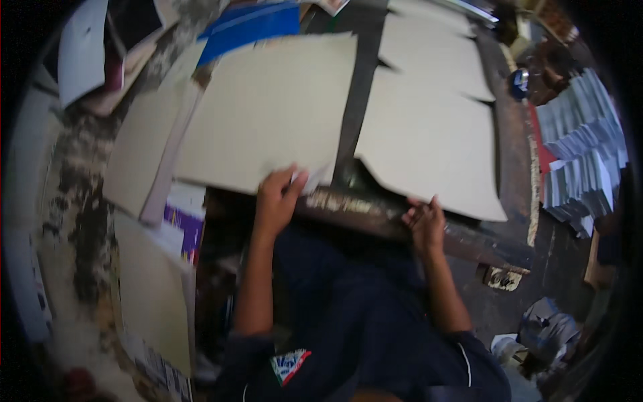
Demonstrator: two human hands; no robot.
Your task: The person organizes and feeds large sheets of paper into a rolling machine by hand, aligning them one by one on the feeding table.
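Observation:
My left hand point(278, 199) is closed in a pinch on a small whitish scrap point(316, 178), blurred, perhaps paper or cloth. It is over the near edge of a large pale cardboard sheet point(274, 110), which lies on top of others. To the right, my right hand point(426, 224) has its fingers curled at the near edge of another pale cardboard sheet point(435, 144), seemingly gripping that edge. This sheet's near left corner is raised off the dark table. More cardboard sheets point(429, 57) overlap behind it in a row running away from me.
The dark worktable point(348, 201) has a worn front edge. Left of it are more boards point(151, 144) and a purple printed item point(184, 231). A blue sheet point(251, 27) lies at the back. Stacked folded paper bundles point(579, 147) stand right; crumpled grey material point(546, 328) lies below.

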